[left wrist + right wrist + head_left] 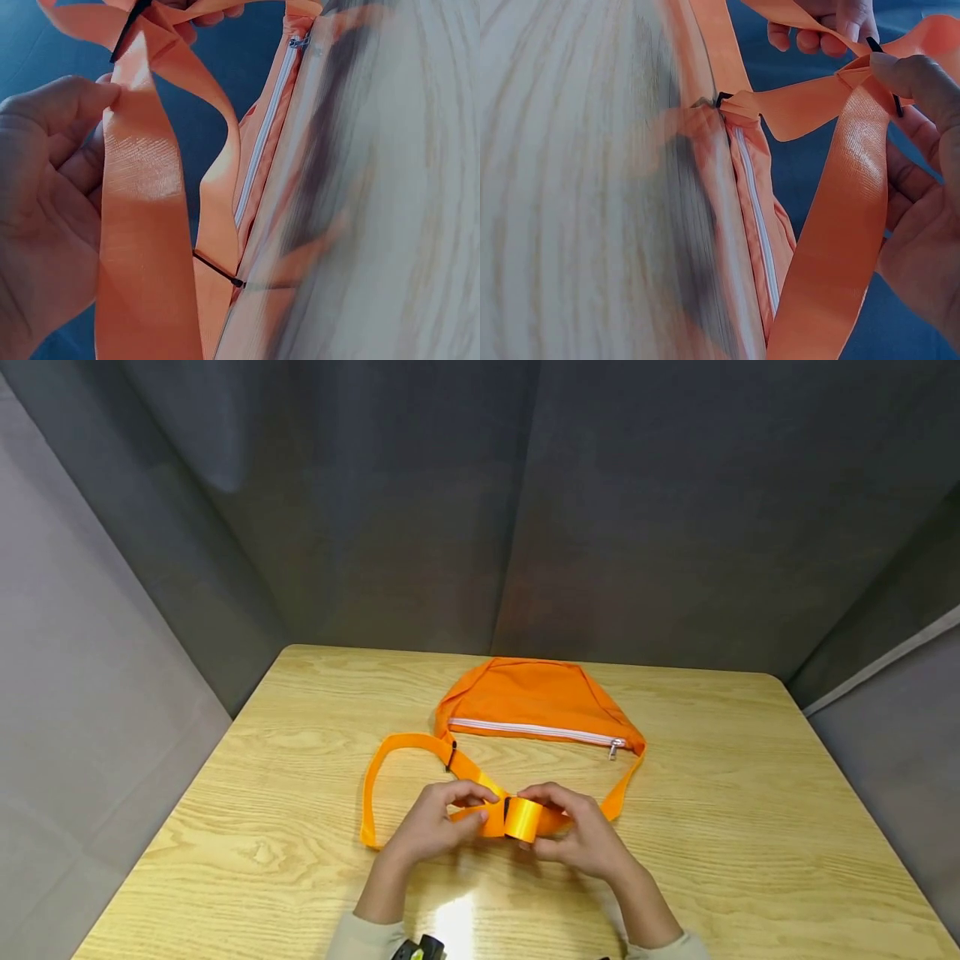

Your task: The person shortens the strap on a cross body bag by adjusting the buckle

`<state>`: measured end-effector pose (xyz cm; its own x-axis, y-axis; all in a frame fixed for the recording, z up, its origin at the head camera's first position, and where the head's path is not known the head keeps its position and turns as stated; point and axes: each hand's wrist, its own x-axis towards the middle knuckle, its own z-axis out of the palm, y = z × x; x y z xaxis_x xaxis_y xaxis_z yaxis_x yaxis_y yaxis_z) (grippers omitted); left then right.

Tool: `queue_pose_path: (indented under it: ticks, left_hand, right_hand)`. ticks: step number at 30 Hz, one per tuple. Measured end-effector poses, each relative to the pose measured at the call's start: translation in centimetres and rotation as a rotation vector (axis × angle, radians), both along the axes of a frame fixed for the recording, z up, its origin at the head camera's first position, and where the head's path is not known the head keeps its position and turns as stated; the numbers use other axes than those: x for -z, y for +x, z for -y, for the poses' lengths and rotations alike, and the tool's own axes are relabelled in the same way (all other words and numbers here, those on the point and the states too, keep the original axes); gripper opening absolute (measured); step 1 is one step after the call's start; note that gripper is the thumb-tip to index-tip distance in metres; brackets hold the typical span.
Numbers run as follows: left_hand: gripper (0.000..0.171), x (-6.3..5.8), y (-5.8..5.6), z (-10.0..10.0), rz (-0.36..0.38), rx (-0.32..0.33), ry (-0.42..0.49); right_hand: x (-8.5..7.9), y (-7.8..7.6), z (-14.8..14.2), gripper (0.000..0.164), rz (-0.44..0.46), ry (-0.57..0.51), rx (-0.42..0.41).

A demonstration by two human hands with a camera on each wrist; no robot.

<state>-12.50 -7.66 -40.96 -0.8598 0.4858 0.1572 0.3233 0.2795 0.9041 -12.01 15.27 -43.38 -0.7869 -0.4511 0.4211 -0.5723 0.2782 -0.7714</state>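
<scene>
An orange waist bag [536, 697] with a white zipper [525, 728] lies flat at the back of the table, its long webbing strap [384, 760] looping toward me. My left hand [435, 822] pinches the strap between thumb and fingers, left of a black slider buckle [507, 810]. Close by on the right, my right hand [581, 835] pinches the strap at the slider; its thumb presses there in the right wrist view. A short loop of webbing [523, 820] stands up between the hands. Another black ring [217, 268] joins the strap near the bag's left end.
A light wood-grain table [735, 827] carries everything. Dark grey curtains [390, 510] rise behind its far edge, and paler cloth [90, 652] hangs at the left side. A metal zipper pull [613, 748] sits at the bag's right end.
</scene>
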Motion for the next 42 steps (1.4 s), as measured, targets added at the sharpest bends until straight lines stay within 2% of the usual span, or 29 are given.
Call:
queue_pose_path:
  ticks: [4, 11, 19, 30, 33, 37, 39, 42]
  left_hand:
    - [0.018, 0.1, 0.0, 0.3, 0.008, -0.017, -0.001]
    - [0.023, 0.1, 0.2, 1.1, 0.034, -0.056, 0.003]
    - [0.027, 0.4, 0.1, 2.1, -0.042, -0.095, 0.028]
    - [0.025, 0.6, 0.2, 3.6, -0.043, -0.143, 0.035]
    - [0.025, 0.7, 0.2, 3.7, -0.012, -0.123, 0.011]
    - [0.025, 0.9, 0.1, 3.2, 0.03, -0.058, -0.016]
    - [0.024, 1.1, -0.1, 2.6, 0.02, -0.028, -0.033]
    - [0.026, 2.1, -0.7, 1.8, -0.011, 0.001, -0.052]
  right_hand:
    - [-1.4, 0.5, 0.1, 0.05, -0.003, -0.004, 0.007]
    - [-1.3, 0.7, -0.1, 0.049, 0.003, -0.013, 0.013]
    - [-1.3, 0.7, -0.6, 0.048, 0.005, -0.014, 0.027]
    - [-1.5, 0.9, -1.0, 0.047, -0.017, -0.021, 0.044]
    - [-1.5, 0.9, -1.1, 0.047, 0.001, -0.022, 0.037]
    - [-1.6, 0.9, -1.1, 0.047, -0.013, -0.019, 0.019]
    - [-1.7, 0.8, -1.0, 0.047, -0.03, -0.017, 0.01]
    - [-1.8, 0.7, -0.9, 0.046, -0.043, -0.02, -0.005]
